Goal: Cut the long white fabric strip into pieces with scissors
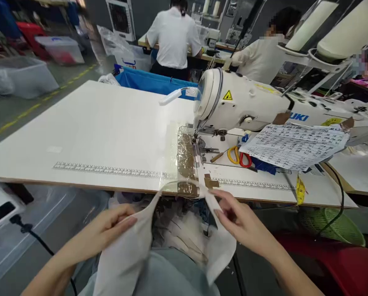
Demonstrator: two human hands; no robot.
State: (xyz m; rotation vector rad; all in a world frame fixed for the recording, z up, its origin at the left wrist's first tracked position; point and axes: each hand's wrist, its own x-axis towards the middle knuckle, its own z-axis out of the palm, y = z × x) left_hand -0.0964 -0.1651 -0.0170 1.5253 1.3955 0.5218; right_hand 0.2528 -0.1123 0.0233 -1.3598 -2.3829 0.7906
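A piece of light fabric (131,242) hangs between my two hands over my lap, its upper edge curving just in front of the table edge. My left hand (116,226) pinches it on the left side, thumb on top. On the right, my right hand (233,213) grips the fabric's edge between thumb and fingers. Beyond the cloth stands a white sewing machine (248,98). Its needle area (195,139) sits above a taped strip (186,160) on the white table (119,123). Part of the fabric's lower end is blurred.
Yellow-handled scissors (233,155) and red handles lie right of the needle, beside a handwritten sheet (295,144). A yellow measuring tape (300,191) hangs at the front edge. A blue bin (153,80) stands behind the table. Two people (176,37) work farther back.
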